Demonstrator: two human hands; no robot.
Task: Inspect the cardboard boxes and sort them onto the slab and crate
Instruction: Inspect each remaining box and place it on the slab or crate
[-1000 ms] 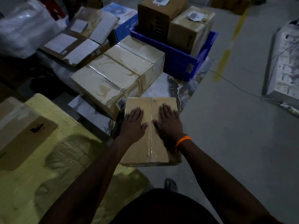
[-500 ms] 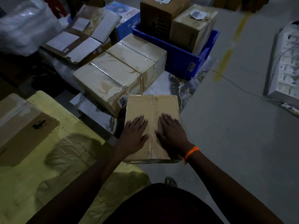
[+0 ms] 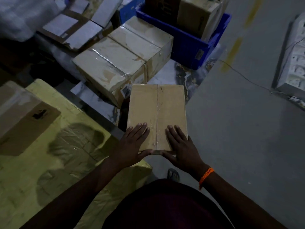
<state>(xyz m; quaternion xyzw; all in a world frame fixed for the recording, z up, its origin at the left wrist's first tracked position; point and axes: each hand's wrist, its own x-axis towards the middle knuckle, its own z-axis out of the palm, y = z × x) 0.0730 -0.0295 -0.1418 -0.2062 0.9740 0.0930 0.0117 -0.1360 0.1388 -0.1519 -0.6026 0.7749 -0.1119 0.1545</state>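
Both hands (image 3: 130,144) (image 3: 181,146) seemingly flat atop box (image 3: 156,104).

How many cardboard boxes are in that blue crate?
2. In the blue plastic crate, a dark brown cardboard box stands on the left and a pale tan cardboard box on the right; others may be hidden past the frame's top.

A warehouse or parcel-sorting area is being shown. Cardboard boxes (image 3: 198,15) are being kept inside a blue plastic crate (image 3: 186,47), and taped boxes (image 3: 115,60) are being stored on a marble slab (image 3: 166,75) just left of the crate. A bare grey concrete floor (image 3: 239,146) is being marked by a worn yellow painted line (image 3: 233,52) right of the crate, and white moulded packing foam (image 3: 295,63) is being kept farther right of it.
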